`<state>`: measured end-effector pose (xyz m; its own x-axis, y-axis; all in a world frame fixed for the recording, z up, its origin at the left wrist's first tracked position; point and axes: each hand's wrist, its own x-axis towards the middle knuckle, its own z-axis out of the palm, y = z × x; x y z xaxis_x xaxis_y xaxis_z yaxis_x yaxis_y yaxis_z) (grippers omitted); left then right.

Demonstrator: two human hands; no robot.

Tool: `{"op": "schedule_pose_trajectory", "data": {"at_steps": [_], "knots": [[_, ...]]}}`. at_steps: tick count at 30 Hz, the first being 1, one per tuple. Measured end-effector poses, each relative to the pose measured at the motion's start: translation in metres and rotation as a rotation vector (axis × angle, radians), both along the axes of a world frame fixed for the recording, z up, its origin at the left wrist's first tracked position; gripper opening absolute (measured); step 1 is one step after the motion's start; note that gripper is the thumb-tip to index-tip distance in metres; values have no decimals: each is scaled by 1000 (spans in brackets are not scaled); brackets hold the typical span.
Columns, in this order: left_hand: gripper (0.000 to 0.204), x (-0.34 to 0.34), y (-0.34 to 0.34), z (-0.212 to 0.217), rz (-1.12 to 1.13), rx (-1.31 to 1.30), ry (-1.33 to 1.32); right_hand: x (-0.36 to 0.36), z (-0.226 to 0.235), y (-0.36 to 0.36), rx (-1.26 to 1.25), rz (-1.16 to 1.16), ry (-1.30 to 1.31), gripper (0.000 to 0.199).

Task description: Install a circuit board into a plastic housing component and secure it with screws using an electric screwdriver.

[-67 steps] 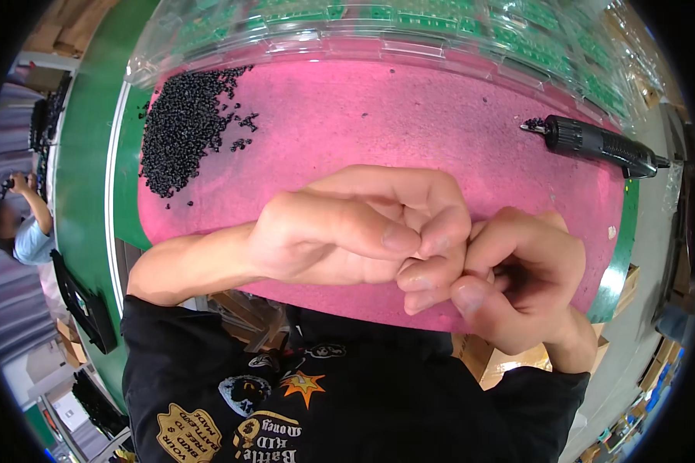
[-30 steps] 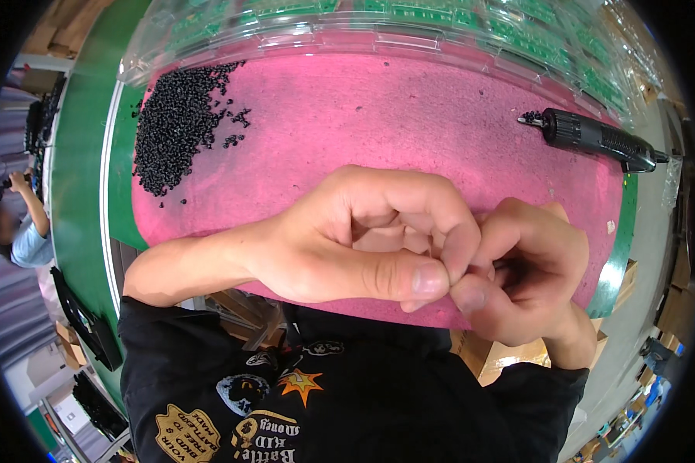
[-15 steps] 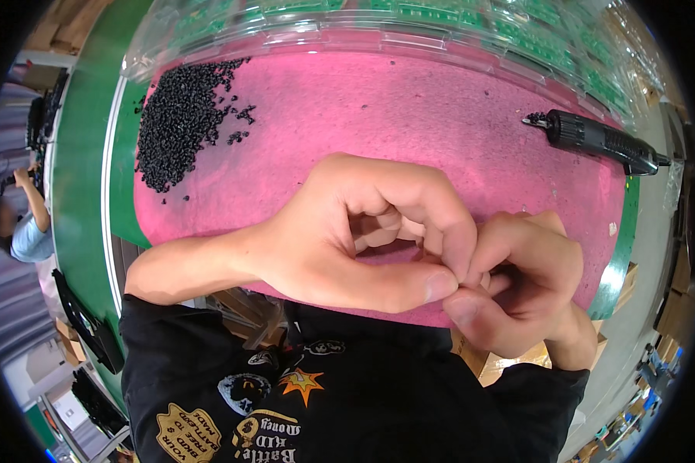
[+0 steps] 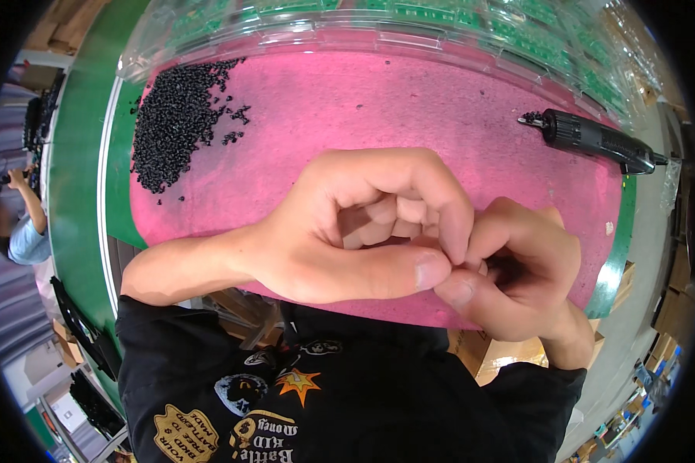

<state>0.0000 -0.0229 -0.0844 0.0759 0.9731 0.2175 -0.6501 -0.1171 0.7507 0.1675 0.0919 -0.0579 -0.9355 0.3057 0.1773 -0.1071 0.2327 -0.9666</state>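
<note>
My left hand (image 4: 347, 231) and my right hand (image 4: 517, 266) meet over the near part of a pink mat (image 4: 347, 100). On both, thumb and forefinger are pinched together, the tips touching the other hand's. Whatever lies between the fingertips, if anything, is too small or hidden to make out. A heap of small black screws or similar pieces (image 4: 174, 116) lies at the mat's far left. At the far right rests a black electric screwdriver (image 4: 594, 140), its tip pointing left beside a few black bits.
Clear plastic trays (image 4: 347, 38) with green circuit boards (image 4: 440, 11) stand along the mat's far edge. A green table (image 4: 81, 154) runs along the left, where another person (image 4: 23, 224) sits. Cardboard boxes (image 4: 479, 355) are below the mat at the right.
Both hands have shifted slightly, thumbs moving a little up and left while the pinch persists. The whole view has drifted slightly left. Heap and screwdriver stay in place on the mat.
</note>
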Motion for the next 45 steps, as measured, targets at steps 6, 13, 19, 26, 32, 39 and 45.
{"op": "schedule_pose_trajectory", "data": {"at_steps": [6,13,19,26,32,39,45], "knots": [[19,-1,1,-3,30,45,23,-2,-5,1,49,17,30,27],[19,0,2,-2,32,64,40,-4,0,-15,-76,-145,79,25],[20,1,2,0,21,17,-10,-7,-2,-10,-29,-86,167,27],[20,0,2,-1,8,28,-27,-6,-3,-10,139,-86,121,30],[22,-2,1,-2,-27,29,-23,-11,-11,-7,181,-20,375,25],[25,-2,1,-3,-16,59,22,-7,1,-5,197,-17,195,21],[25,-2,1,-1,-27,28,13,-7,0,-10,147,-60,102,31]]}}
